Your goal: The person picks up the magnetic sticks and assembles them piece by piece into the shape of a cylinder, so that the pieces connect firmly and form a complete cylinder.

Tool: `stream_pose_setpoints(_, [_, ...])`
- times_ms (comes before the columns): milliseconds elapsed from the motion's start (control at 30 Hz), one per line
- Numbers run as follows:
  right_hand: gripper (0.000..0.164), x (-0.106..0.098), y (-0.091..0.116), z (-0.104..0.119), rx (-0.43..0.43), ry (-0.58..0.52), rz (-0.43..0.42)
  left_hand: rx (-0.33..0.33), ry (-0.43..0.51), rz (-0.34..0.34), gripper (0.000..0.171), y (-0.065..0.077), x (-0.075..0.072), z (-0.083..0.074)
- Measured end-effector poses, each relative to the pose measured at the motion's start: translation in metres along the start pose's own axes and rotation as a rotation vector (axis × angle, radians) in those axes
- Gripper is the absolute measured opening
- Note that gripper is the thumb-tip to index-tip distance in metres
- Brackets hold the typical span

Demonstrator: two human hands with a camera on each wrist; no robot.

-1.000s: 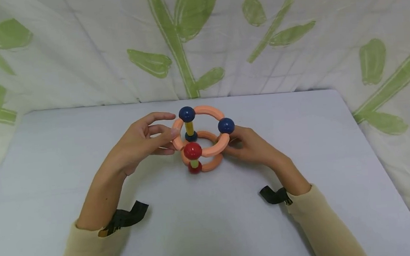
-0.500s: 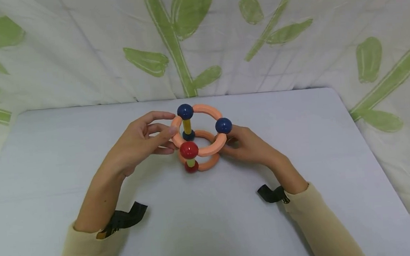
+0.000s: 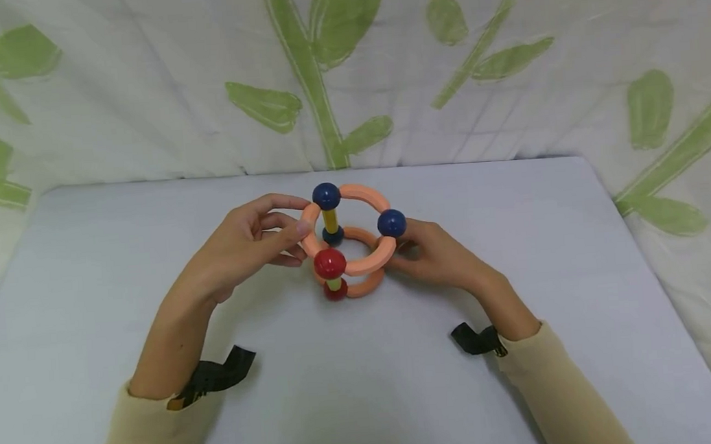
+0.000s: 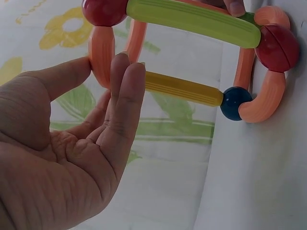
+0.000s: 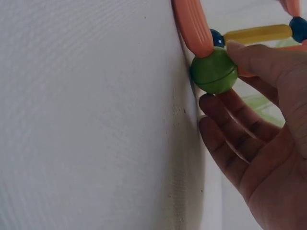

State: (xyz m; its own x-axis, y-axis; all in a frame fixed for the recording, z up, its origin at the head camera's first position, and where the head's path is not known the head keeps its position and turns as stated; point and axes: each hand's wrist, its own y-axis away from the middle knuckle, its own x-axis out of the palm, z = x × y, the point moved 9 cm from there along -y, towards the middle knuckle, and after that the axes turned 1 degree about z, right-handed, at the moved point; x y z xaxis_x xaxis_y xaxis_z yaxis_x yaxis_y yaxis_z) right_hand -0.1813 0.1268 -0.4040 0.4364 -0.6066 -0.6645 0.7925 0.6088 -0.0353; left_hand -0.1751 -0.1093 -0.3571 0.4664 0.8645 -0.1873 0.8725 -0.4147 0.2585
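Note:
A ball-and-rod building toy stands on the table, with two rings of curved orange rods one above the other. Its upper ring has a red ball (image 3: 330, 263) and two blue balls, one at the back (image 3: 326, 196) and one at right (image 3: 391, 223). A yellow rod (image 3: 330, 222) and a lime green rod (image 4: 196, 21) join the rings. My left hand (image 3: 242, 240) pinches the upper ring's left curved orange rod (image 4: 102, 52) between thumb and fingers. Low on the right, my right hand (image 3: 438, 250) pinches a green ball (image 5: 214, 71) of the lower ring, hidden in the head view.
The white table (image 3: 342, 388) extends to both sides and toward the person. Behind its far edge hangs a white cloth (image 3: 185, 82) printed with green leaves and yellow flowers. Black straps (image 3: 218, 376) stick out at both sleeve cuffs.
The upper ring has shifted slightly: its red ball sits a little further left and its right blue ball a little lower. The left forefinger has come closer to the ring. The right hand hardly moves.

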Motion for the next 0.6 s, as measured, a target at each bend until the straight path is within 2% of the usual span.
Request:
stream_pose_setpoints(200, [0.023, -0.0072, 0.0063, -0.0016, -0.001, 0.02, -0.037, 0.03, 0.0, 0.018, 0.047, -0.0052, 0.0023, -0.0031])
stream_pose_setpoints(600, [0.023, -0.0015, 0.0017, -0.0059, 0.025, -0.003, -0.045, 0.03, 0.0, 0.013, 0.047, 0.0021, 0.0014, 0.002])
